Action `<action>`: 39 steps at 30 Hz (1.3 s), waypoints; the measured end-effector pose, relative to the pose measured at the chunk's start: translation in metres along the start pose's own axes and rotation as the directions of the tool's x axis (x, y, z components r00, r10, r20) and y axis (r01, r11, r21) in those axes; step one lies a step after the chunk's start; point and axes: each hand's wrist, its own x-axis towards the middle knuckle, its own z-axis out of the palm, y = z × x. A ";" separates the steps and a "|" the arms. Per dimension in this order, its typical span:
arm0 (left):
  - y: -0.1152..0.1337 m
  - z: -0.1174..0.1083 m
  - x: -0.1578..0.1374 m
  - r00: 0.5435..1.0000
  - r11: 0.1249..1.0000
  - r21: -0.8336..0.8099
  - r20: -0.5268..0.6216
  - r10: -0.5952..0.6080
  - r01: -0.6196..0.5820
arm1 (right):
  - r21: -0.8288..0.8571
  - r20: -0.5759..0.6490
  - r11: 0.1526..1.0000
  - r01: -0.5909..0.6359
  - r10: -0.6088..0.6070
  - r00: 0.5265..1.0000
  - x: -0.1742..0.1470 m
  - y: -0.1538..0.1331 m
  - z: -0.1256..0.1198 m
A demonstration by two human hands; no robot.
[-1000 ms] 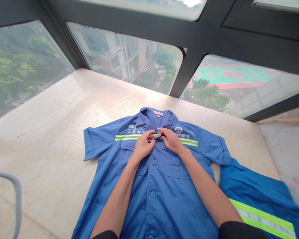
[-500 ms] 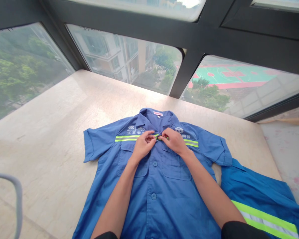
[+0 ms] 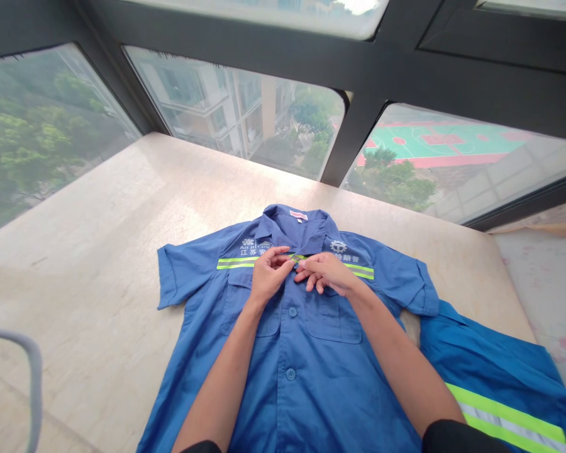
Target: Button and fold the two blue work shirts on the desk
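Note:
A blue short-sleeved work shirt [image 3: 330, 377] lies front up, its collar toward the windows and a yellow-green reflective stripe across the chest. At the chest stripe my left hand [image 3: 268, 277] pinches the front edge of the shirt between thumb and fingers. From the other side my right hand [image 3: 330, 272] has thumb and forefinger closed at the same spot, beside a small button [image 3: 296, 265] partly hidden by the fingertips; its other fingers hang loosely curled. Lower down the front, a button [image 3: 292, 312] and another button [image 3: 290, 374] show in line.
Blue folded clothing [image 3: 490, 358] with a wide reflective band lies at the right, against the shirt's sleeve. Dark-framed windows [image 3: 330, 151] border the pale stone ledge [image 3: 99, 220]. A grey curved tube [image 3: 33, 371] stands at the left edge.
My right hand has turned and dropped slightly, its lower fingers uncurling downward and uncovering more of the chest lettering. My left hand stays at the front edge, nearly still.

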 end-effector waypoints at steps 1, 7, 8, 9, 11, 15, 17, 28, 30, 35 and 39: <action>0.000 -0.001 0.000 1.000 1.000 -0.007 0.004 -0.008 0.008 | 0.027 0.000 1.000 0.006 -0.006 1.000 0.002 0.002 0.000; -0.001 -0.004 0.002 0.999 0.999 -0.030 0.046 -0.025 0.026 | 0.041 -0.075 0.998 0.057 -0.054 0.996 0.009 0.009 0.004; -0.001 -0.004 0.002 0.999 0.999 -0.026 0.043 -0.019 0.020 | 0.028 -0.086 0.997 0.066 -0.063 0.994 0.009 0.010 0.004; -0.001 -0.003 0.002 0.999 1.000 -0.014 0.034 -0.010 0.010 | 0.015 -0.095 0.997 0.074 -0.073 0.993 0.009 0.009 0.005; -0.001 -0.002 0.002 1.000 0.999 0.034 0.003 0.018 -0.018 | -0.012 -0.112 0.996 0.085 -0.086 0.990 0.009 0.009 0.005; -0.001 0.002 0.001 0.995 0.984 0.163 -0.052 0.086 -0.076 | -0.086 -0.123 0.992 0.088 -0.098 0.988 0.009 0.008 0.003; -0.002 0.002 0.001 0.992 0.974 0.203 -0.057 0.110 -0.096 | -0.141 -0.119 0.985 0.095 -0.112 0.987 0.009 0.008 0.002; -0.012 -0.004 0.002 0.917 0.677 0.650 0.080 0.390 -0.344 | -0.589 -0.160 0.781 0.208 -0.365 0.917 0.008 0.014 0.006; -0.011 -0.004 0.002 0.900 0.617 0.691 0.117 0.420 -0.378 | -0.656 -0.142 0.716 0.239 -0.428 0.892 0.008 0.015 0.006; -0.010 -0.003 0.002 0.893 0.583 0.714 0.134 0.431 -0.388 | -0.694 -0.139 0.680 0.237 -0.449 0.883 0.008 0.015 0.005; -0.011 -0.003 0.002 0.891 0.567 0.730 0.126 0.436 -0.381 | -0.840 -0.091 0.472 0.269 -0.611 0.787 0.012 0.018 0.001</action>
